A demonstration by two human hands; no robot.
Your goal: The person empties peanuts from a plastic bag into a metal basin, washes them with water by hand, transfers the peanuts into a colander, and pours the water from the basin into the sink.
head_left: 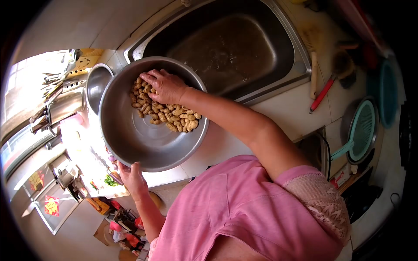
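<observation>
A wide metal basin (130,126) tilts beside the sink, with a pile of unshelled peanuts (167,116) gathered along its side nearer the sink. My left hand (133,177) grips the basin's rim at the lower left, thumb on the rim and the other fingers mostly hidden beneath. Inside the basin, my right hand (167,88) lies on the peanuts, its fingers spread over them. The palm's underside is hidden, so I cannot tell whether any peanuts are caught there.
The sink (226,52) holds some water. A smaller metal bowl (96,85) stands left of the basin. To the right are a red-handled tool (322,95), a wooden-handled brush (313,74) and a green strainer (362,130). Kitchen utensils (54,85) crowd the far left.
</observation>
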